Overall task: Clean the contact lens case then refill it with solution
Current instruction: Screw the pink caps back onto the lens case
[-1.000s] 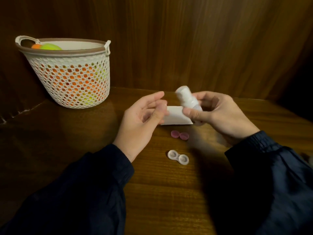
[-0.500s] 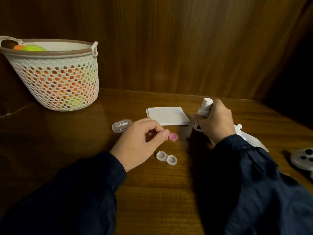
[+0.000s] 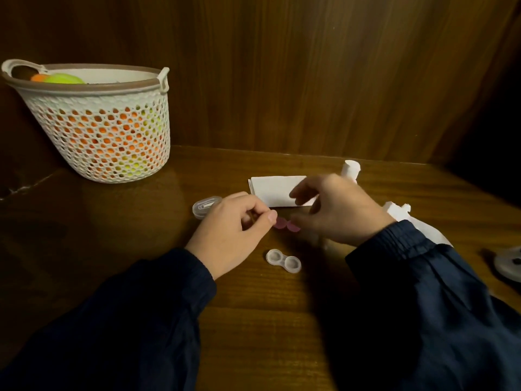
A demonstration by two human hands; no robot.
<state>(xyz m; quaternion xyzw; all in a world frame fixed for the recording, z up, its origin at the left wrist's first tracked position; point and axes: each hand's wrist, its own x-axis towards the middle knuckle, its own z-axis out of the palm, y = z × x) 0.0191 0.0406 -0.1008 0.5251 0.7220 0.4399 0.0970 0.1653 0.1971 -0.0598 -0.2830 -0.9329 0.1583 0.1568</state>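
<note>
The clear contact lens case (image 3: 283,261) lies uncapped on the wooden table (image 3: 253,320), both wells facing up. Its two pink caps (image 3: 287,224) lie side by side just beyond it. My left hand (image 3: 236,230) rests on the table with curled fingers, its thumb tip at the edge of the left cap; whether it pinches the cap is unclear. My right hand (image 3: 338,210) hovers blurred over the right cap, fingers loosely spread, holding nothing. The white solution bottle (image 3: 351,168) stands behind my right hand.
A folded white tissue (image 3: 277,190) lies behind the caps. A small clear plastic box (image 3: 204,208) sits left of my left hand. A crumpled tissue (image 3: 406,218) and a white disc (image 3: 507,263) lie at the right. A mesh basket (image 3: 98,128) stands back left.
My right hand has set the bottle upright on the table, let go of it and moved left over the pink caps. My left hand came down to the caps and stays beside them.
</note>
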